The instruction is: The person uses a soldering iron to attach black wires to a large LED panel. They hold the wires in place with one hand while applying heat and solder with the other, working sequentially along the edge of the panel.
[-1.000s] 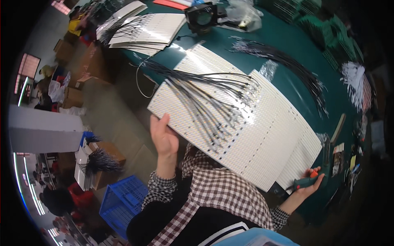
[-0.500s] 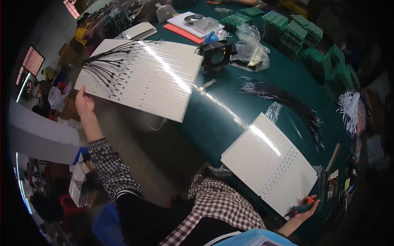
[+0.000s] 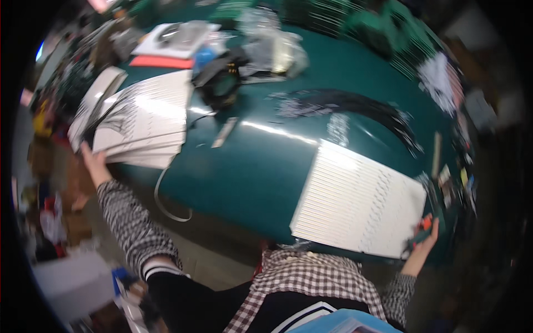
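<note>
My left hand [image 3: 95,164] is closed on the near left corner of a white striped panel [image 3: 161,114], which has a bundle of thin black wires [image 3: 114,116] fanned over its left part. Other white sheets show under its near edge, so it lies on or just over a stack. On the right, a second white striped panel [image 3: 355,200] with rows of small dark marks lies at the table's near edge. My right hand [image 3: 426,238] is at that panel's right corner, gripping a small dark green and orange hand tool [image 3: 425,223]. Motion blur hides the tool's exact kind.
Black wires with pale ends [image 3: 361,108] lie across the green table [image 3: 250,183]. A black frame-like device [image 3: 219,83], clear plastic bags [image 3: 277,53], and a red board [image 3: 161,61] stand behind. Green stacks [image 3: 383,33] line the far side. A white strip [image 3: 158,194] hangs off the near edge.
My left hand has lowered the wired panel from mid-air to the stack at the left. My right hand stays by the right panel with the tool. The view has turned.
</note>
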Tool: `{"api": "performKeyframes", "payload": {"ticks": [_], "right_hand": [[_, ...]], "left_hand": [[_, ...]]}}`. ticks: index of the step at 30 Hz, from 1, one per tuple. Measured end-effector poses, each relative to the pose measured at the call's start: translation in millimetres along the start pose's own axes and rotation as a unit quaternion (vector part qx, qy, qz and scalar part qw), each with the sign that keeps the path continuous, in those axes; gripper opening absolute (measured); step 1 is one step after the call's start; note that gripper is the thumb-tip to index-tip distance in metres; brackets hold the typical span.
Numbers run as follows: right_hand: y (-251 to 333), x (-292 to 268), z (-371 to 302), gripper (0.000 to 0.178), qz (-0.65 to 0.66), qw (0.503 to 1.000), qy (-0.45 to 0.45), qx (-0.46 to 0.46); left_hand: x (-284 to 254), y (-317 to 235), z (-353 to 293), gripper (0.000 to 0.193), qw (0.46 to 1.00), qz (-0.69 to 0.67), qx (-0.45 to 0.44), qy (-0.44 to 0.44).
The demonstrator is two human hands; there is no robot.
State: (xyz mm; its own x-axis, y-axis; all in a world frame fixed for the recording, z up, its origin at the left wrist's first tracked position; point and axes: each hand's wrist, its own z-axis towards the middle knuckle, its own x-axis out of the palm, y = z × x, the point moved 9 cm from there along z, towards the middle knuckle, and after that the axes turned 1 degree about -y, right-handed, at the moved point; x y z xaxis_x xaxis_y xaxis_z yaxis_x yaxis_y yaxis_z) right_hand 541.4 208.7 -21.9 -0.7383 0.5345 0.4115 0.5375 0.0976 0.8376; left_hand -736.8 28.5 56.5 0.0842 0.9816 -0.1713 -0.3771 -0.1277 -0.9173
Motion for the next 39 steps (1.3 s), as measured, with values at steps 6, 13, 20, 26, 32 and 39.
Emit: {"api": "performKeyframes", "payload": {"ticks": [6,13,20,26,32,39], "right_hand": [[21,-32,-21,0.036,-0.025,0.999,-0.023,-0.019],[3,-40,5,0.036,0.010,0.999,0.008,0.033],[34,-40,-9,0.037,0.039,0.999,0.019,-0.003],[52,-68,-17,0.041,0.042,0.997,0.034,-0.051],[52,-68,-13,0.044,0.095,0.989,0.098,-0.057],[45,-58,-13,0.043,0.100,0.987,0.114,-0.056]], "left_hand": [[42,-162,-245,0.018,0.983,-0.059,0.170,-0.030],[239,-401,-649,0.035,0.669,-0.067,0.337,0.659],[491,-411,-761,0.027,0.605,-0.074,0.402,0.684],[539,-381,-837,0.035,0.540,0.001,0.534,0.651],[528,-403,-854,0.050,0.508,-0.005,0.495,0.705],[542,-379,-873,0.041,0.440,0.078,0.505,0.738]]}}
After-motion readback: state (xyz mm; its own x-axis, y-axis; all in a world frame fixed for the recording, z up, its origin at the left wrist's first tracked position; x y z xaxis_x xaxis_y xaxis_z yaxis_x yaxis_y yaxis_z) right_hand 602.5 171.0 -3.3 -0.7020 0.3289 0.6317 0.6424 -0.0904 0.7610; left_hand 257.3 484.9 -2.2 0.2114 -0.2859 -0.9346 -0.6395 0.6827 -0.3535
